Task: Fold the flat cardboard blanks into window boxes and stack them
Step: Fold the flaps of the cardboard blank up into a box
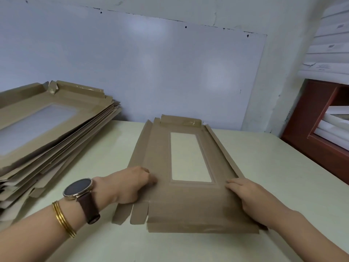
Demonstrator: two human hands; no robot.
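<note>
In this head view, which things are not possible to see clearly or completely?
Head view:
Left hand fingertips: covered by its own knuckles, so its hold on the blank is unclear.
Stack of blanks: cut off by the left edge.
Labels on the white boxes: blurred, too small to read.
Shelf contents: cut off by the right edge.

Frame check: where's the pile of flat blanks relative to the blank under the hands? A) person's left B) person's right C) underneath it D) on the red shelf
A: the stack of blanks lies on the table left of the blank that the left hand and right hand touch.
</note>
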